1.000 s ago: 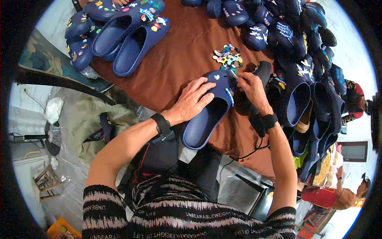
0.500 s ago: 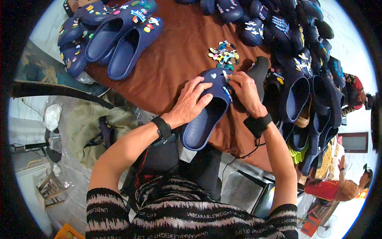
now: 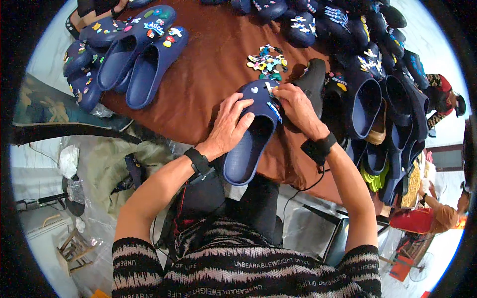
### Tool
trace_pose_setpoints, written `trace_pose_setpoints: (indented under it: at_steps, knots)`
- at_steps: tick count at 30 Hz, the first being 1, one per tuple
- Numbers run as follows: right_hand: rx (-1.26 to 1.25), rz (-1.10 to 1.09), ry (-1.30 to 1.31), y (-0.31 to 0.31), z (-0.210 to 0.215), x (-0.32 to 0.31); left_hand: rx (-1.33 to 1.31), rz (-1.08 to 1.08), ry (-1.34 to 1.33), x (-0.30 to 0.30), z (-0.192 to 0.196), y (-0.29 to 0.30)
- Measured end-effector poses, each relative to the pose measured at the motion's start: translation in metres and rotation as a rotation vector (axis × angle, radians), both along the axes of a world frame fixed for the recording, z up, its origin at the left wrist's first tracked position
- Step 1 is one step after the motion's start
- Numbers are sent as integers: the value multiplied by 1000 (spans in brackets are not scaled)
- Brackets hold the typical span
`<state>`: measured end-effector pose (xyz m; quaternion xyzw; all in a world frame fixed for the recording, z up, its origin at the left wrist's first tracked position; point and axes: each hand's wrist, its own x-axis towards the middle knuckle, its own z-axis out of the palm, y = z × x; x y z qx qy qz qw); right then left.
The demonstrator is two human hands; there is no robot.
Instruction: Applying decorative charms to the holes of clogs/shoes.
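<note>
Head view: I see the left hand [image 3: 229,126] clamped on the navy foam clog [image 3: 251,134] at the brown table's [image 3: 208,84] near edge. Since a second ago, the right hand's [image 3: 297,110] pinched fingertips have stayed pressing a small charm into its toe, so fitting continues.

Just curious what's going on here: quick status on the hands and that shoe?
Left hand steadies blue clog. Right hand fingertips press at clog's toe. Charm pile just beyond; nothing blocking.
</note>
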<state>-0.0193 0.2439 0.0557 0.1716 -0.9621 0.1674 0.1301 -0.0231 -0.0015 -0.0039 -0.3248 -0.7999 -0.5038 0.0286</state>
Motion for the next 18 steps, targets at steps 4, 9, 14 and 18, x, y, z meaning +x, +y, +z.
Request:
trace_pose_setpoints:
  at_steps: [4, 9, 14, 18]
  knots:
    - [-291, -27, -111, 7, 11, -10, 50, -2, 13, 1, -1, 2]
    - [-260, -58, -337, 16, 26, -25, 27, -38, -14, 10, -1, 7]
    - [-124, -36, -370, 27, 24, -40, 50, -17, 51, 9, -1, 12]
    - [-53, -6, -438, 33, 18, -47, 64, -78, 54, 0, -2, 14]
